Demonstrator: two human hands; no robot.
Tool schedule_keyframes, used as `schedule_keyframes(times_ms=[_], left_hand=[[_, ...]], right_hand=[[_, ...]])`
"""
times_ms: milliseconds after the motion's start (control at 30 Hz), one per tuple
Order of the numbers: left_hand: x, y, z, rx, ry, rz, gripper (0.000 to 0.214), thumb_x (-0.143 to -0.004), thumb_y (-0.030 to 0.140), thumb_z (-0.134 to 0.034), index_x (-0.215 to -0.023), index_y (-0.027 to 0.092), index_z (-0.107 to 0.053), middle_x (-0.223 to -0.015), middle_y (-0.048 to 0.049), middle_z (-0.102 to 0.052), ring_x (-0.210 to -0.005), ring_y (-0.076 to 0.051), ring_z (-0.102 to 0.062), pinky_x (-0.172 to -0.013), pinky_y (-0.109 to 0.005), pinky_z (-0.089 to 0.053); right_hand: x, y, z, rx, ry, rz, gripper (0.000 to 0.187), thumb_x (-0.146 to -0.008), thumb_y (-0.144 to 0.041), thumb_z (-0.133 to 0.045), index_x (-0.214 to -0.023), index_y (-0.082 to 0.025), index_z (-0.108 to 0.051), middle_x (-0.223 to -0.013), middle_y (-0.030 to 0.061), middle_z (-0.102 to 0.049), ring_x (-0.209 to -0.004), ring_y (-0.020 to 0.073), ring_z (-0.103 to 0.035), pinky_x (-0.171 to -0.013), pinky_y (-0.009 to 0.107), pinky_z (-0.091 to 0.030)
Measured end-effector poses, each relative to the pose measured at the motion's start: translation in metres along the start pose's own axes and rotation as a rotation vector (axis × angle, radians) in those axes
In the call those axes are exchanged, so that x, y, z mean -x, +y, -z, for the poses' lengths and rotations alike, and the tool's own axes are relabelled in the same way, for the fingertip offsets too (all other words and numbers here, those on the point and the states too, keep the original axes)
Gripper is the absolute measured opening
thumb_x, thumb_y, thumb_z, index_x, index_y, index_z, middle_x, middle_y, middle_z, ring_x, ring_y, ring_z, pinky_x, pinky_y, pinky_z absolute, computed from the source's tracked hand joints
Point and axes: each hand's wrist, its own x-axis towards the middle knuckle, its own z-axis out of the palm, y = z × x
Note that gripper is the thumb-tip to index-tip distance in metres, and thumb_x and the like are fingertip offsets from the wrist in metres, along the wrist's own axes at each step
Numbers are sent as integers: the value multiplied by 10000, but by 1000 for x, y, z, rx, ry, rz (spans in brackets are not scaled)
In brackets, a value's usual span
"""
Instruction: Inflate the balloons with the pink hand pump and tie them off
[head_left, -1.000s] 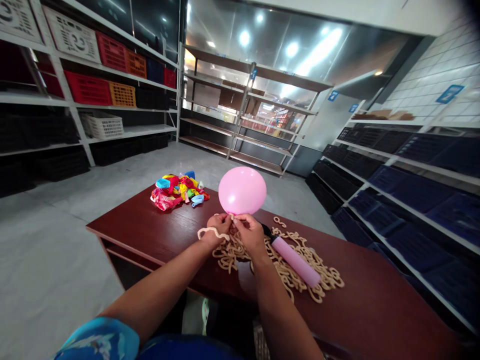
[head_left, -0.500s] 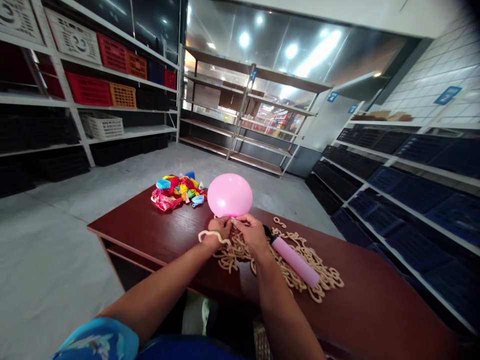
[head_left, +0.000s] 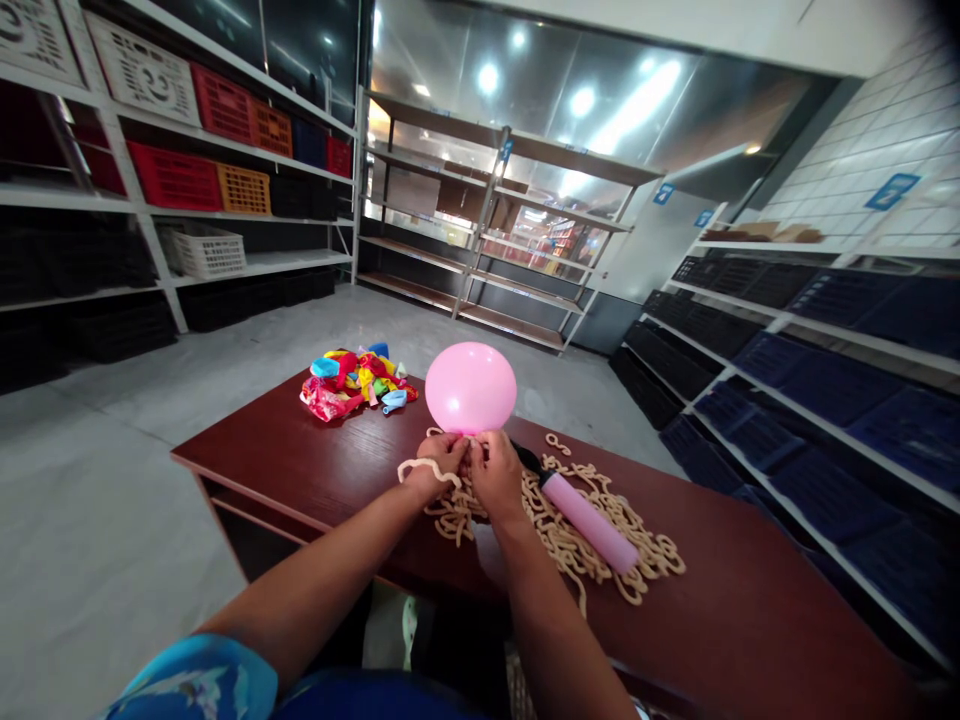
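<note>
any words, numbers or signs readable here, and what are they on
No text here reads for certain.
Blue wall sign and blue shelf signs: white marks, too blurred to read.
White crates: cut-out pattern, no legible letters.
Pink balloon and pink pump: no print visible.

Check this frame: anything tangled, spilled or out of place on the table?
Nothing damaged or spilled. The tan cord lies in a loose tangle on the table with the pink pump on top; one strand drapes over the left hand, which with the right hand pinches the pink balloon at its neck.
</note>
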Motion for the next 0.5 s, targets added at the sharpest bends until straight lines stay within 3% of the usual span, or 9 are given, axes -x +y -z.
schedule_keyframes(times_ms=[133,333,500], left_hand=[[-2,-3,4,-71,92,-37,291,-770,364,-457,-754,148,-651,-609,-17,-594,-545,-109,-524,-509,-207,-376],[1,-1,4,-69,79,-30,319,-786,382,-428,-784,154,-652,-576,-6,-584,-516,-105,-510,-499,-205,-375],[4,-1,4,-48,68,-33,320,-788,389,-429,-810,160,-651,-558,4,-563,-499,-106,-498,-478,-208,-369]], right_hand=[[0,-3,6,-125,-90,91,172,-837,-245,-397,-822,-200,-562,-823,41,-573,-807,157,-527,-739,274,-409],[-1,2,5,-454,-136,-250,213,-805,-394,-485,-845,-212,-587,-695,-5,-615,-547,124,-534,-544,245,-421],[-4,2,3,-527,-133,-291,256,-737,-430,-558,-848,-210,-629,-802,20,-646,-648,148,-565,-586,258,-444]])
